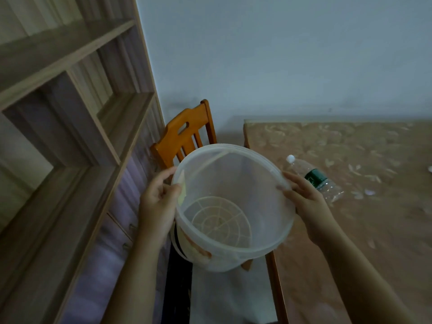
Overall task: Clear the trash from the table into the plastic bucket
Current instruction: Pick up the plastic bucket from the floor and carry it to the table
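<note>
Bucket (233, 206) first: it's a translucent plastic one, held up in the air just off the left edge of the tabletop (350, 230), mouth tipped toward the camera so you can see straight to the ribbed bottom. Looks empty inside. Left hand (156, 206) has its fingers (168, 174) curled over the near-left rim, right hand (308, 202) is pinching the opposite rim, so both are closed on the bucket and neither is free to pick anything up.

My take on doing this bit well: get the bucket settled somewhere stable and close to the trash before grabbing anything. Either park it upright on the tabletop or keep it in one hand right at the edge, mouth up, so stuff drops in rather than bouncing off the rim.

Closest trash is the clear plastic water bottle (315, 176), lying on its side just beyond the right hand, white cap pointing away. It'll probably roll, so grab it round the middle. Farther right there are small pale scraps (369, 191), too blurry to identify. An orange wooden chair (184, 134) sits behind the bucket.
</note>
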The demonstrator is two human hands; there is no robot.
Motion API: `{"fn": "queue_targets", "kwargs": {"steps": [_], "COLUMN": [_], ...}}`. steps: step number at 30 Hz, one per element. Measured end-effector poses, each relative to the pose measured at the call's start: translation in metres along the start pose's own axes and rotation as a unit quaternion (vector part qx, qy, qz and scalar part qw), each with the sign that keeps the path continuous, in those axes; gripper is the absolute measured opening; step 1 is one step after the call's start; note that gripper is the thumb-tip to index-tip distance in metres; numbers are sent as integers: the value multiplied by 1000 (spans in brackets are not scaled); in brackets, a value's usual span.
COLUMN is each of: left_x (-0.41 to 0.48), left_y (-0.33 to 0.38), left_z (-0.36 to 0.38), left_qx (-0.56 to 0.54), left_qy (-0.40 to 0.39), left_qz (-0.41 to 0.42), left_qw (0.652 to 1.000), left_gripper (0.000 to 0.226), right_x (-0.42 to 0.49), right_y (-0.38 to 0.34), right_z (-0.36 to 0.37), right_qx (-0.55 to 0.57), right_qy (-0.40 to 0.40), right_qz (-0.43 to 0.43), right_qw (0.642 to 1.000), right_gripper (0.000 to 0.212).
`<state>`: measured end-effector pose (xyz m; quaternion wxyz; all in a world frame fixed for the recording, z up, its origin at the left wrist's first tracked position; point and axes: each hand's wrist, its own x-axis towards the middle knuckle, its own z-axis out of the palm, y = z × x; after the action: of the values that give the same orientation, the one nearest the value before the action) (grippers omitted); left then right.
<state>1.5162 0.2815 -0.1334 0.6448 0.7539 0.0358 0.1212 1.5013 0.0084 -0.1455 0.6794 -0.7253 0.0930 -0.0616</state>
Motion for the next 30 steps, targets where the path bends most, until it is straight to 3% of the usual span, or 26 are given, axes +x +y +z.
{"fn": "queue_targets", "kwargs": {"steps": [11, 20, 30], "left_x": [71, 170, 219], "left_y": [-4, 3, -3], "left_z": [45, 138, 195], "left_qx": [81, 77, 75], "left_qy": [-97, -135, -161], "left_qz": [60, 82, 81], "left_qw": [990, 985, 981], "left_gripper": [32, 31, 41], "right_x": [50, 144, 189], "right_y": [20, 36, 55], "right_z": [-12, -49, -90], "right_qx": [38, 93, 36], "right_qy": [87, 138, 156], "right_qz": [27, 29, 62], "right_qw": [995, 986, 985], "right_gripper": [34, 32, 24]}}
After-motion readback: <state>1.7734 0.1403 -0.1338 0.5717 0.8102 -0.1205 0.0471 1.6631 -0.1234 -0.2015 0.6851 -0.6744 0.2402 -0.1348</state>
